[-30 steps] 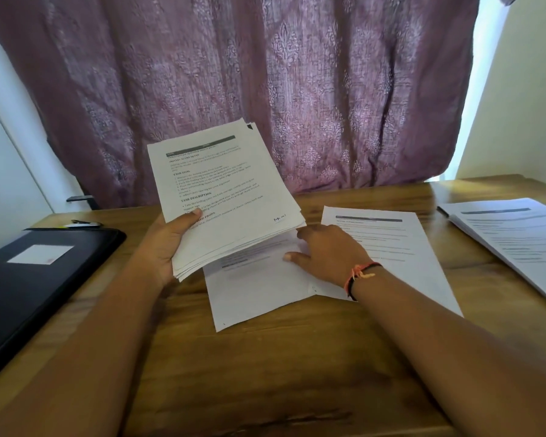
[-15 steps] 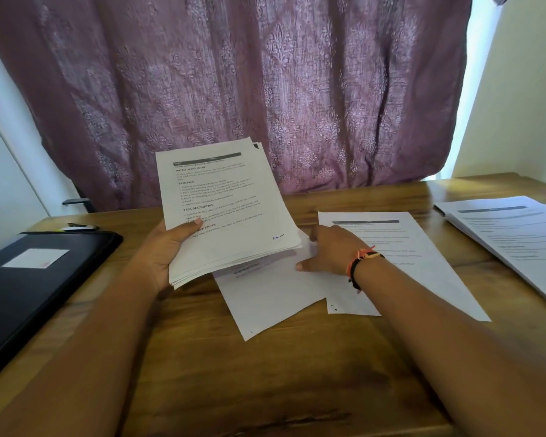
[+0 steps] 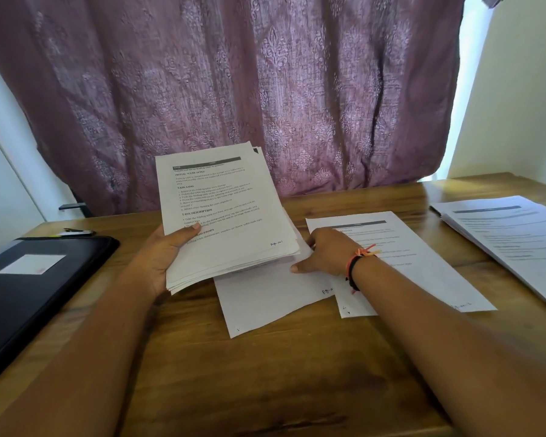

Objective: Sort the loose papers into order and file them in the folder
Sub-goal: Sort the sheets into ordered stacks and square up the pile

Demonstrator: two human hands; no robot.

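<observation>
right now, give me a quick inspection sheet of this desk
surface: wooden table.
job's things: paper stack held up; loose sheet and second sheet flat; another pile far right; black folder closed, left.
clutter: small pen-like object behind folder.
grippers: left hand grips paper stack; right hand rests on loose sheet.
cables: nothing seen.
surroundings: purple curtain, pale walls.

The curtain (image 3: pixel 234 89) is mauve-purple with a paler repeating damask motif; the tabletop (image 3: pixel 265 373) is mid-brown wood with darker grain. The folder (image 3: pixel 29 310) is black with a white label (image 3: pixel 32 263). The paper stack (image 3: pixel 227 216) and loose sheets (image 3: pixel 423 263) are white with black print and dark grey header bars; the wristbands (image 3: pixel 355 266) are orange and black.
</observation>
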